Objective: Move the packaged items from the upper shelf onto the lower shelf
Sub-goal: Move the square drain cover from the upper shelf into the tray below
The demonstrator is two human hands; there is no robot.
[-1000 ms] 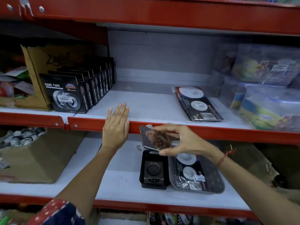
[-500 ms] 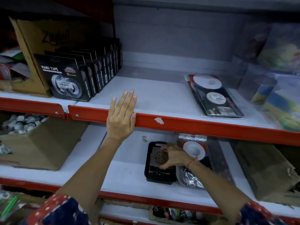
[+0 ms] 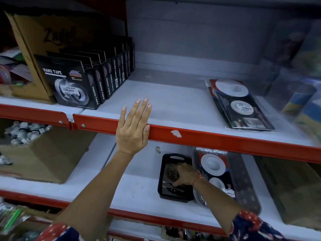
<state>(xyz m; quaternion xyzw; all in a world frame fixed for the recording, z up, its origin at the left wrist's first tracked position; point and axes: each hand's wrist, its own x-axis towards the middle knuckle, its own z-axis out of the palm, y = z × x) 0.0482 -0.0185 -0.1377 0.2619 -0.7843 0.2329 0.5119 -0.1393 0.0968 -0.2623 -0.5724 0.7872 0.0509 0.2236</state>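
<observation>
One small pkg under right hand, gripped, on black tray; left hand flat, fingers spread, on upper shelf edge.

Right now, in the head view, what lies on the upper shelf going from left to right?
Cardboard box → row of black tape boxes → left hand flat on the red shelf edge → stack of flat packaged items → clear plastic containers, blurred.

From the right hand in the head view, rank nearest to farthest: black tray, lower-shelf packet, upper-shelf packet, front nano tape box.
1. black tray, under the right hand.
2. lower-shelf packet, just right of it.
3. upper-shelf packet, above right.
4. front nano tape box, far upper left.
</observation>
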